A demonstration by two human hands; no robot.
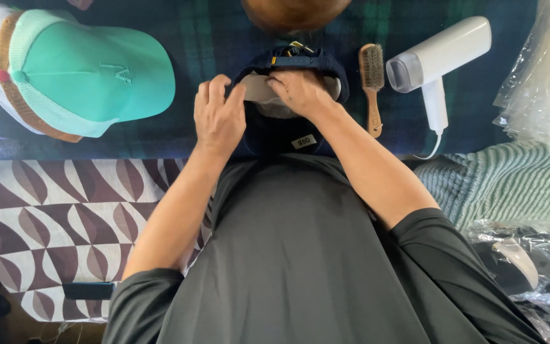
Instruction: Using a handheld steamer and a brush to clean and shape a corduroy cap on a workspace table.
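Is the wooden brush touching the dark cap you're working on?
Apart. The head view shows a strip of dark plaid cloth between the wooden brush and the dark cap, which both hands grip.

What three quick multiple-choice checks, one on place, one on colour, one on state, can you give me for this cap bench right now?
1. Where does the wooden brush lie?
A. Between the dark navy cap and the white handheld steamer
B. On top of the green cap
C. On the patterned floor

2. What colour is the brim of the cap at far left?
A. Red
B. Mint green
C. Black

3. What are the hands doing?
A. Both rest flat on the plaid cloth
B. The left hand and right hand both grip the dark navy cap, pressing a pale insert at its opening
C. One lifts the steamer

Answers: 1 A, the brush sits right of the navy cap and left of the steamer. 2 B, the brim is plainly mint green. 3 B, both hands' fingers curl on the cap and insert.
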